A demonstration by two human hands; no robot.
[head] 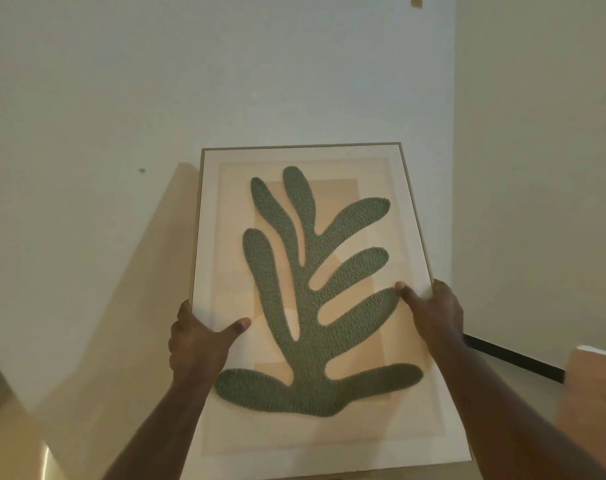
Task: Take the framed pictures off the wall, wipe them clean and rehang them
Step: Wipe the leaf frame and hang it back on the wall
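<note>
A framed picture (305,161) with a thin light wood frame shows a green branching plant shape on a beige ground. It is off the wall and tilted back, held up in front of me. My left hand (201,344) grips its left edge, thumb lying on the front, fingers behind. My right hand (433,313) grips the right edge the same way, thumb on the glass. The lower part of the picture runs out of view at the bottom.
A pale wall (156,81) fills the background, with a small dark mark (142,170) left of the frame. A small brown fixture (416,0) sits high on the wall. A dark strip (516,358) and a brown panel (592,393) lie at lower right.
</note>
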